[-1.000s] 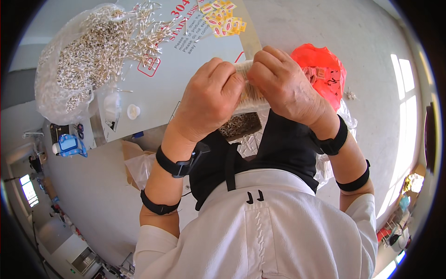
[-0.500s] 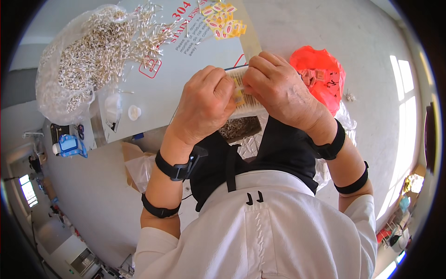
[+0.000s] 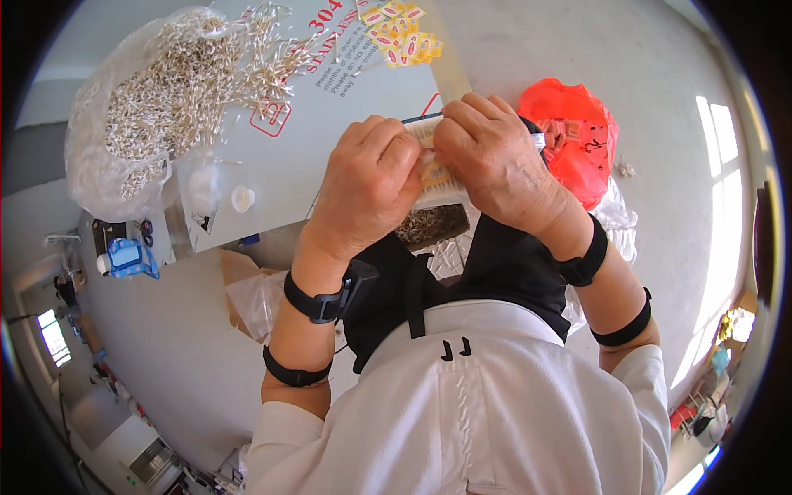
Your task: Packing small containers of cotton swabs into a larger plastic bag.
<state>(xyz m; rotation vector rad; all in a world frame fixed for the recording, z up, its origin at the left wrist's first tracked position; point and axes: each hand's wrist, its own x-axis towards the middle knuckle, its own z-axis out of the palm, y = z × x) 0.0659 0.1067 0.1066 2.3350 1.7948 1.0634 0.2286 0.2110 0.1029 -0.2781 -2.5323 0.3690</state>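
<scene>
Between my two hands is a clear plastic pack of cotton swabs, its swabs lying in a row with a yellow label among them. My left hand is closed, thumb and fingers pinched at the pack's left side. Opposite it, my right hand is closed in a similar pinch on the pack's upper right part. The fingertips turn away from view, so their exact grip is hidden. Just below the pack, a dark open box holds many loose pieces that look like swabs.
A large clear bag spills loose cotton swabs over the metal-topped table. Yellow labels lie at its far edge. A small white cup stands near the front. To the right is a red plastic bag with pinkish packs inside.
Both hands stay pinched at the pack. The yellow label shows less sharply between them, and more of the pack's face is covered. The whole view has shifted slightly.
</scene>
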